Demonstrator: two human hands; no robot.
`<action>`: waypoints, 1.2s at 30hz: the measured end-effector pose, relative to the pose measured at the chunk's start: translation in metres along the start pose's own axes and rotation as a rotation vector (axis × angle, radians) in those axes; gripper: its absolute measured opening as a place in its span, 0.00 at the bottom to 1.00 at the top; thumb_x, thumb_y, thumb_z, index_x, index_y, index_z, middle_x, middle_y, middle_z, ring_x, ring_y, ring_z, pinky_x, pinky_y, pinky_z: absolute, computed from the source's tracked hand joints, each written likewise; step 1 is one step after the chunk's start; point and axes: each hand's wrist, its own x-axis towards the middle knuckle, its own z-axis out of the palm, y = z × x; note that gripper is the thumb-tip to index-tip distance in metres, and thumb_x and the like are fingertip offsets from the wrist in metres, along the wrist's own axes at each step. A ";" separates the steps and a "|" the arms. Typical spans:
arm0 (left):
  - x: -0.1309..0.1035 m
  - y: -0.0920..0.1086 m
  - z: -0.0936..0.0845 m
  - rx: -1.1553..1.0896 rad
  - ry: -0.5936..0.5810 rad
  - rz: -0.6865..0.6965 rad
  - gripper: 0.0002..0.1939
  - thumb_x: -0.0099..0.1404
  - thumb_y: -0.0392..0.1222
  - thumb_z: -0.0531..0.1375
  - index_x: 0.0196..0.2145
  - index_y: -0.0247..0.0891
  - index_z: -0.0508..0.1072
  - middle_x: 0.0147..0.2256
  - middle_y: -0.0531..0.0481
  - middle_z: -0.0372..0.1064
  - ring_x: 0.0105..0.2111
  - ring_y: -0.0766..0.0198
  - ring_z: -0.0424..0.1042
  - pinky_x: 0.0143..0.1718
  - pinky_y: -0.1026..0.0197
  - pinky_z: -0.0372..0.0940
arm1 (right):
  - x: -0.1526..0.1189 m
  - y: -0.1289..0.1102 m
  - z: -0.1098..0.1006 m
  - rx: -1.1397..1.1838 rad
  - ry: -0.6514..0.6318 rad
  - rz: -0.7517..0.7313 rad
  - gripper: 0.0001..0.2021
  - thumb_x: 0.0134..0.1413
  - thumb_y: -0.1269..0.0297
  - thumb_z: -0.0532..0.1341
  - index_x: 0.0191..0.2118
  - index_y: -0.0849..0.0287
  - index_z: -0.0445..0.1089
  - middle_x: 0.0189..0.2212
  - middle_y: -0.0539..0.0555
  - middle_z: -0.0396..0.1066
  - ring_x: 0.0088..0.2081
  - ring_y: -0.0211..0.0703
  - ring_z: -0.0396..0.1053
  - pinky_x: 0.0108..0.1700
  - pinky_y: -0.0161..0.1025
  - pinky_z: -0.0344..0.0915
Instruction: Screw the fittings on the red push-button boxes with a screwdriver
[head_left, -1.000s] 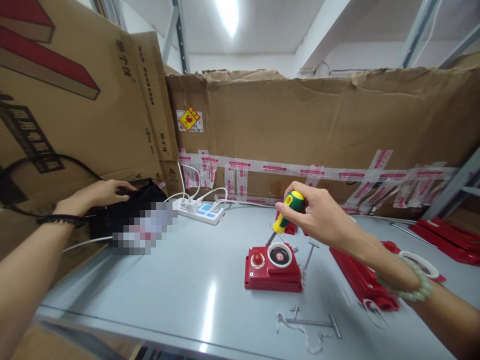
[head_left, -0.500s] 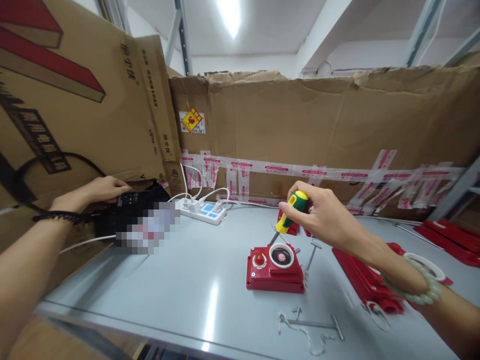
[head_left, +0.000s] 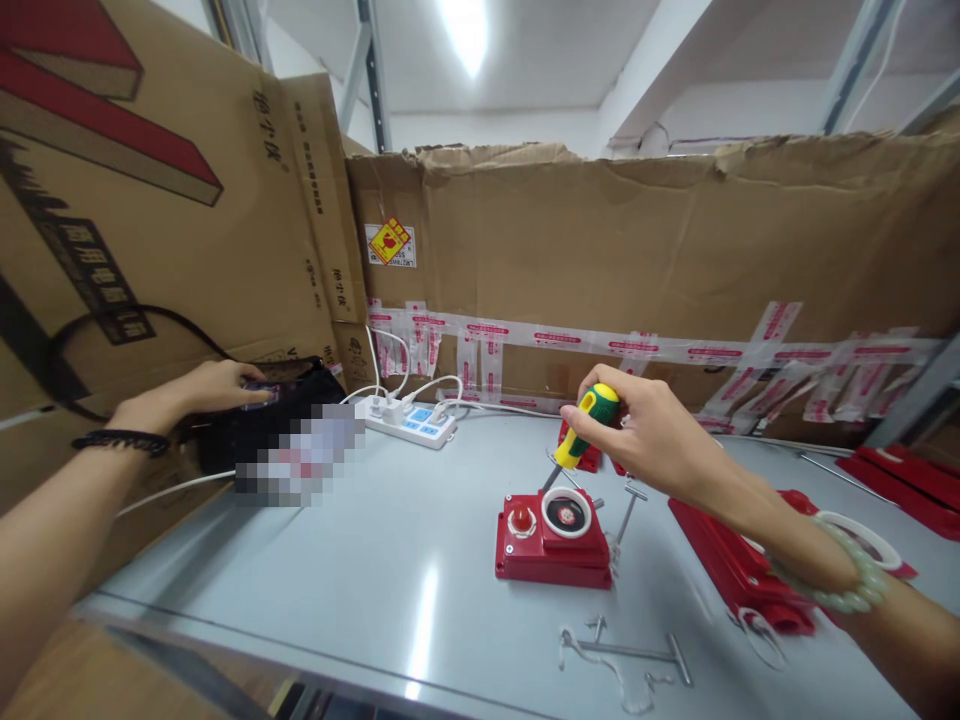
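My right hand [head_left: 637, 425] grips a yellow and green screwdriver [head_left: 586, 425]. Its shaft slants down to the back edge of a red box [head_left: 555, 560], which has a red dome and a white-ringed round window on top. At the left, my left hand [head_left: 202, 392] reaches into a black bag [head_left: 255, 425]; its fingers are around a small dark item [head_left: 260, 395] with something printed or shiny on it. Beside the bag lies a blurred-out item [head_left: 300, 455].
A white power strip [head_left: 409, 422] with plugs sits at the back. Metal T-shaped rods [head_left: 630, 650] with string lie in front. More red boxes [head_left: 739, 570] are on the right. Cardboard [head_left: 570, 250] walls the back of the grey table [head_left: 337, 600].
My left hand has shifted a little at the bag, and the item by its fingers shows differently. My right hand holds the screwdriver almost unchanged. The view has shifted slightly.
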 end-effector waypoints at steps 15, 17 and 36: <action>-0.015 0.017 -0.007 0.155 -0.123 0.075 0.21 0.60 0.45 0.55 0.45 0.26 0.72 0.36 0.48 0.76 0.35 0.61 0.70 0.34 0.71 0.58 | 0.000 0.003 0.001 0.013 -0.013 0.023 0.12 0.55 0.52 0.56 0.29 0.56 0.62 0.19 0.47 0.68 0.19 0.34 0.59 0.23 0.35 0.54; -0.015 0.018 -0.008 0.136 -0.119 0.056 0.19 0.62 0.43 0.53 0.43 0.25 0.73 0.30 0.52 0.76 0.31 0.64 0.69 0.32 0.72 0.57 | 0.000 0.003 0.001 0.007 -0.002 0.026 0.13 0.54 0.51 0.56 0.29 0.56 0.61 0.19 0.47 0.68 0.19 0.34 0.58 0.22 0.35 0.54; -0.053 0.074 -0.025 0.030 0.233 -0.053 0.06 0.55 0.37 0.59 0.28 0.31 0.75 0.18 0.55 0.57 0.19 0.68 0.50 0.26 0.68 0.51 | -0.002 0.002 0.000 0.047 0.023 0.001 0.12 0.54 0.53 0.56 0.29 0.56 0.61 0.19 0.47 0.68 0.20 0.34 0.61 0.23 0.35 0.54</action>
